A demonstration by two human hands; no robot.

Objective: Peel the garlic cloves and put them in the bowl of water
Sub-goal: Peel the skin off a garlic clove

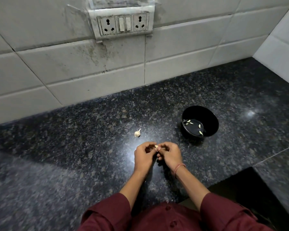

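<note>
Head view is all I have from here, and the hands meet low in the middle of it. The left hand [144, 155] and the right hand [170, 155] both curl inward, fingertips pinching one small garlic clove [156, 146] between them, above the table [70, 147].

Can you see how much skin is on it?

No. The fingers cover most of it and I only make out a pale, rounded nub. Whether it is peeled I cannot tell.

And the rest of the garlic?

A small garlic bulb [137, 133], papery white with a thin stalk tilted up and right, lies on the table just beyond the left hand, not touching it. Well to the right stands the bowl [205, 114], round, black and glossy. Shallow water sits at its bottom with a few pale, pointed peeled cloves [188, 121] in it. The near wall hides part of the water.

What about the surface?

It is dark speckled stone, polished, with glare spots. Behind it are grimy white wall tiles [73, 72] and a smudged socket plate [123, 24], blurred along its top. The maroon sleeves [110, 212] are cut off at the bottom edge. A thin thread band [179, 168] circles the right wrist.
</note>
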